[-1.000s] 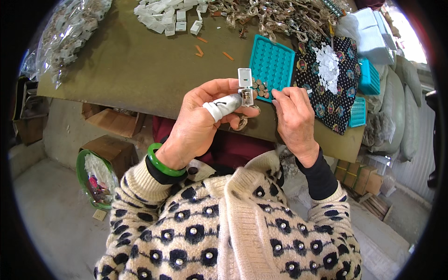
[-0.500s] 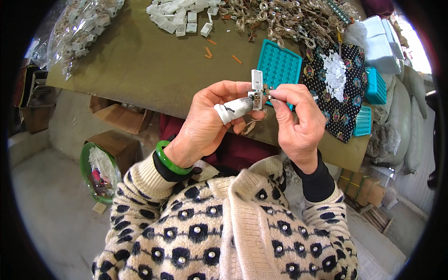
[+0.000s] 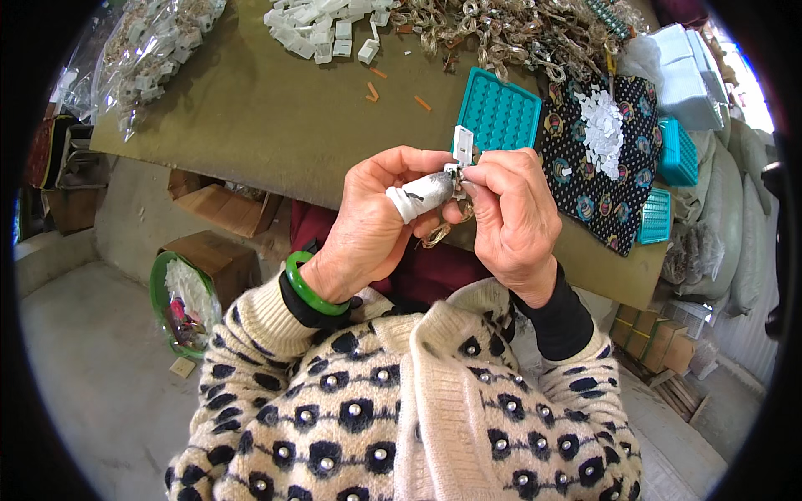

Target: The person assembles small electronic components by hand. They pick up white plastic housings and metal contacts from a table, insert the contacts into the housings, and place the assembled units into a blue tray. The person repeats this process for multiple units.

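Pressing closer than before, both hands (image 3: 443, 213) pinch the white clip (image 3: 462, 144).

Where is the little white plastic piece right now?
In the head view, the white plastic piece is pinched between the left hand and right hand, just in front of the teal tray.

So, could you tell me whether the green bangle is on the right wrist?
No, the green bangle circles the wrist of the left hand.
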The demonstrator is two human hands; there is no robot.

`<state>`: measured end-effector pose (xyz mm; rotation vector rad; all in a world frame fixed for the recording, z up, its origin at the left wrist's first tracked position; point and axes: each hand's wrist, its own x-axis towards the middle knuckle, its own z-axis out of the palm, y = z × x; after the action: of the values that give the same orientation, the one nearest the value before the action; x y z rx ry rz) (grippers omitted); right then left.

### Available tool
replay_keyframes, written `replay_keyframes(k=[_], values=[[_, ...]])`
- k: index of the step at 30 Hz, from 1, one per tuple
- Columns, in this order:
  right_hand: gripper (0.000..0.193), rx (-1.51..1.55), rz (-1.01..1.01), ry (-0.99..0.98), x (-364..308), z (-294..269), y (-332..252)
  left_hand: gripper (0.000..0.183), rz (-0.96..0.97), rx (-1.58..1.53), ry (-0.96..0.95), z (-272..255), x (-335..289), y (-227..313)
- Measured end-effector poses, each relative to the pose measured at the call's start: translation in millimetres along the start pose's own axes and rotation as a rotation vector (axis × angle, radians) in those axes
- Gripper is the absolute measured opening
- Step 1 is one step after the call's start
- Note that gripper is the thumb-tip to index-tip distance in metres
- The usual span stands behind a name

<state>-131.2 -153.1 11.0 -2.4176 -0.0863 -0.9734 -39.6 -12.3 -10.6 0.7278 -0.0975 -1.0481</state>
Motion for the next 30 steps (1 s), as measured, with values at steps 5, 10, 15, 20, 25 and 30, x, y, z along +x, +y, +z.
replay_keyframes(k=[5, 10, 15, 20, 25, 30], values=[[0.014, 0.369, 0.322, -0.124, 3, -11, -4, 0.018, -0.016, 0.093, -0.035, -3, 0, 6], [0.026, 1.285, 0.948, -0.056, 1, -12, -11, 0.016, 0.142, 0.229, -0.132, -1, -7, 8], [0.041, 1.332, 0.977, -0.040, 5, -3, -16, 0.015, 0.162, 0.253, -0.126, -4, -11, 9], [0.042, 1.085, 0.864, -0.103, 13, 4, -16, 0.019, 0.090, 0.170, -0.076, -11, -10, 12], [0.024, 0.767, 0.744, 0.013, 17, 9, -15, 0.021, 0.076, 0.024, -0.121, -16, -11, 14], [0.015, 0.560, 0.579, 0.015, 15, 11, -22, 0.023, 0.040, -0.070, -0.172, -22, -13, 17]])
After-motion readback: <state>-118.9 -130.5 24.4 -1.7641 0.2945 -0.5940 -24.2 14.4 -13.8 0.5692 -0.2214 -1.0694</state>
